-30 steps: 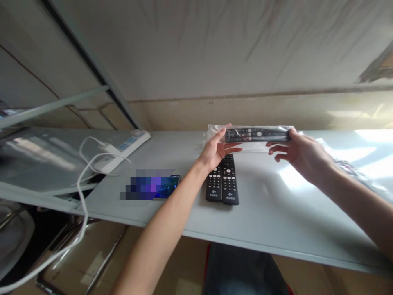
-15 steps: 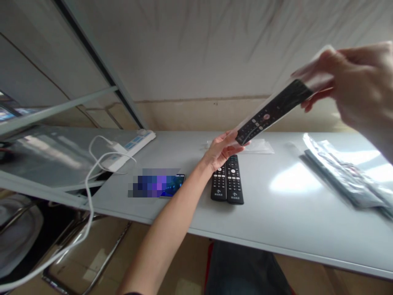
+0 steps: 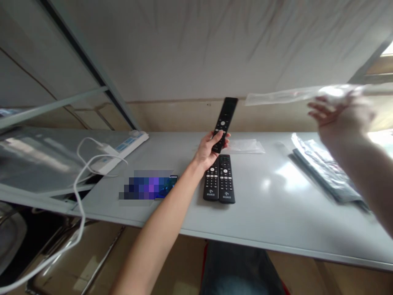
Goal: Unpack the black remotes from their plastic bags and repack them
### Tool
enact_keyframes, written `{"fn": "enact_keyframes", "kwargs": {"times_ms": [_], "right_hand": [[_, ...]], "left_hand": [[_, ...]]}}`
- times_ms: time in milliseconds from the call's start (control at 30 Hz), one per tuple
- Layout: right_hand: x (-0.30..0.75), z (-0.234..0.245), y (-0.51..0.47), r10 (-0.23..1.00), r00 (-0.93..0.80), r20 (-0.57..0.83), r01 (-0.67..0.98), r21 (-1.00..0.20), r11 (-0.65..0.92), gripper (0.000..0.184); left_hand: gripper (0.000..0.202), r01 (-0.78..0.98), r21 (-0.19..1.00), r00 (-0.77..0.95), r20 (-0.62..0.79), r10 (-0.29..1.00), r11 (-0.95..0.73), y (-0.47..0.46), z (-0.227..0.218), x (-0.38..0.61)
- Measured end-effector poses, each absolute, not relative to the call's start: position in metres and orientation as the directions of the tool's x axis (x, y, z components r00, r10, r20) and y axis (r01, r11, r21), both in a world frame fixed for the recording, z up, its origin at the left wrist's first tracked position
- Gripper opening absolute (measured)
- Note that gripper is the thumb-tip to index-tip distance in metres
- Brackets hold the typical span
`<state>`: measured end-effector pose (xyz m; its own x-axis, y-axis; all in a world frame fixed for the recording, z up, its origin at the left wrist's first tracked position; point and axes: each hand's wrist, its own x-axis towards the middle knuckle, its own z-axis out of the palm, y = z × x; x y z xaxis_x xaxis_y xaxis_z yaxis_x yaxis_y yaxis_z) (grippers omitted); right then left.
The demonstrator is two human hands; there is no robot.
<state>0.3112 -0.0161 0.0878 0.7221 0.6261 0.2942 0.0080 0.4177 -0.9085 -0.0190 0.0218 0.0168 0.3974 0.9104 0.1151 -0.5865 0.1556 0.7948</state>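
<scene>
My left hand [image 3: 210, 150] is closed around the lower part of a bare black remote control [image 3: 226, 114], its thumb over the buttons. The remote is raised above the table, tilted with its top end up and right. Under that hand, two more black remotes, a left one [image 3: 211, 186] and a right one [image 3: 226, 184], lie side by side on the table. At the upper right, my right hand [image 3: 340, 112] is smeared by motion. A long clear plastic sleeve [image 3: 276, 97] stretches through the air from it, apparently pinched near the thumb, with other fingers extended.
Clear flat plastic [image 3: 247, 146] lies behind the remotes on the grey table [image 3: 260, 221]. Plastic-wrapped remotes [image 3: 322, 172] rest at the right. A phone [image 3: 170, 186], partly pixelated, lies left of my forearm. A white power strip [image 3: 123, 153] with a white cable [image 3: 80, 205] is farther left.
The remote has come out of its clear sleeve and stays in my left hand, now more upright. My right hand has moved down with the emptied sleeve, away from the remote.
</scene>
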Motion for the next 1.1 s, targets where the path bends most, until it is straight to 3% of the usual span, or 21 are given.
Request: {"fn": "enact_keyframes", "kwargs": {"times_ms": [67, 133, 200, 400, 733, 867, 1000, 1100], "right_hand": [[0.279, 0.055, -0.022, 0.677, 0.735, 0.021, -0.257, -0.916, 0.307, 0.031], [0.248, 0.029, -0.028, 0.778, 0.626, -0.062, -0.364, -0.905, 0.222, 0.019], [0.229, 0.016, -0.032, 0.822, 0.556, -0.124, -0.417, -0.897, 0.147, 0.021], [0.221, 0.017, -0.030, 0.884, 0.463, -0.058, -0.420, -0.893, 0.162, 0.022], [0.216, 0.000, -0.014, 0.948, 0.305, 0.087, -0.414, -0.885, 0.214, 0.018], [0.214, -0.005, -0.014, 0.964, 0.243, 0.109, -0.331, -0.925, 0.188, 0.013], [0.211, -0.011, -0.015, 0.943, 0.310, 0.124, -0.267, -0.940, 0.212, 0.015], [0.211, -0.015, -0.014, 0.936, 0.334, 0.110, -0.293, -0.932, 0.214, 0.016]], "left_hand": [[0.018, -0.684, 0.711, 0.326, 0.100, 0.940, 0.162, 0.022, 0.020, -0.020], [0.012, -0.743, 0.642, 0.319, 0.095, 0.943, 0.187, 0.023, 0.023, -0.023], [0.015, -0.785, 0.584, 0.316, 0.094, 0.944, 0.205, 0.024, 0.026, -0.027], [0.016, -0.797, 0.571, 0.205, -0.052, 0.977, 0.197, 0.025, 0.033, -0.028], [0.010, -0.760, 0.650, 0.142, 0.181, 0.973, -0.011, 0.030, 0.023, -0.029], [0.013, -0.728, 0.685, 0.172, 0.149, 0.974, 0.024, 0.030, 0.020, -0.028], [0.019, -0.667, 0.743, 0.185, 0.092, 0.979, 0.056, 0.027, 0.018, -0.025], [0.016, -0.646, 0.763, 0.181, 0.135, 0.974, 0.014, 0.026, 0.020, -0.024]]}}
